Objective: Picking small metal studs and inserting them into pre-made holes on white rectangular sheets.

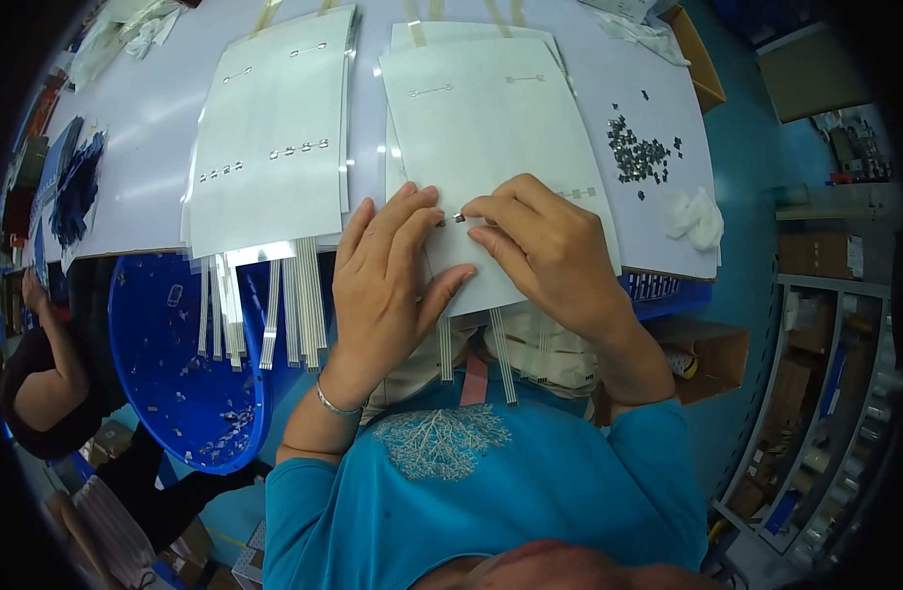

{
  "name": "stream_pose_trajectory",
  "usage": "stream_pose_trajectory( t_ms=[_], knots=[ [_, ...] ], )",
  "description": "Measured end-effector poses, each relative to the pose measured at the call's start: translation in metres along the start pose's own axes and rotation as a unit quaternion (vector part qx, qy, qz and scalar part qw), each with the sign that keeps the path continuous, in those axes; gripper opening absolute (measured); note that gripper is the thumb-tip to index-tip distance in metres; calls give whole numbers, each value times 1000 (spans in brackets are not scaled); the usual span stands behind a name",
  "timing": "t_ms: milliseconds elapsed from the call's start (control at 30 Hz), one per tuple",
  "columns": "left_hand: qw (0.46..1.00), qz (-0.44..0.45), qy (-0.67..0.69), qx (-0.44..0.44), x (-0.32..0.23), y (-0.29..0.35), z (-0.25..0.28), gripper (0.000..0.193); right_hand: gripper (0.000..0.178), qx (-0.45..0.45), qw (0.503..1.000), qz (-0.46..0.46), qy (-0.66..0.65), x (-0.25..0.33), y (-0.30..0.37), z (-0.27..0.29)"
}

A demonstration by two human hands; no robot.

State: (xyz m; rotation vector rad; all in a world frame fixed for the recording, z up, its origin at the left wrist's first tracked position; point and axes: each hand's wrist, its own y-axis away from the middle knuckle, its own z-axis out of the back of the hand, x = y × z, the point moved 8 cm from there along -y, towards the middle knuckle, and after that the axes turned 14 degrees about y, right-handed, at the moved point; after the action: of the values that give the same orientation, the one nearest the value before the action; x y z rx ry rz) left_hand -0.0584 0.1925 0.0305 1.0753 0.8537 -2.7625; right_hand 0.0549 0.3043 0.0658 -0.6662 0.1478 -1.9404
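A white sheet (491, 128) with metallic printed marks lies before me, on top of other sheets. My left hand (387, 270) rests on its left edge, fingers stretched, thumb spread toward the middle. Beside the left fingertips is a small dark square piece (459, 217). My right hand (545, 241) is curled, with index finger and thumb drawn toward each other at that piece. The index fingertip appears to touch it. To the left lies another stack of white sheets (264, 147) with several small metallic pieces in rows. Flat striped strips (309, 305) hang from its near edge.
Many small dark pieces (640, 152) are scattered at the table's right, near a crumpled white cloth (694, 218). A blue tub (142, 334) with scraps stands below the left edge. Dark blue gloves (78, 187) lie far left. Another person's arm (53, 339) shows at left.
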Motion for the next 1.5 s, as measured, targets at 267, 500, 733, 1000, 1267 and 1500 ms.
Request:
stream_pose_trajectory(
  t_ms=[267, 500, 733, 1000, 1267, 1500],
  knots=[
    [1000, -2, 14, -6, 2, 2, 0, 65, 11, 39, 999, -18, 12, 1, -10, -8],
    [1000, 1, 29, -5, 3, 2, 0, 65, 11, 32, 999, -37, -16, -2, -5, -7],
    [1000, -12, 2, -11, 1, 1, 0, 61, 9, 27, 999, -24, -18, -2, -7, -6],
    [998, -30, -54, 27, -8, -1, -1, 51, 7, 91, 994, -53, -3, -19, 7, 10],
    [995, -37, -81, 46, -10, -4, -3, 46, 23, -53, 993, 31, 97, -8, 28, 19],
    [997, -9, -64, 40, -6, -3, -3, 52, 26, -58, 979, 87, 172, 3, 29, 17]
  ],
)
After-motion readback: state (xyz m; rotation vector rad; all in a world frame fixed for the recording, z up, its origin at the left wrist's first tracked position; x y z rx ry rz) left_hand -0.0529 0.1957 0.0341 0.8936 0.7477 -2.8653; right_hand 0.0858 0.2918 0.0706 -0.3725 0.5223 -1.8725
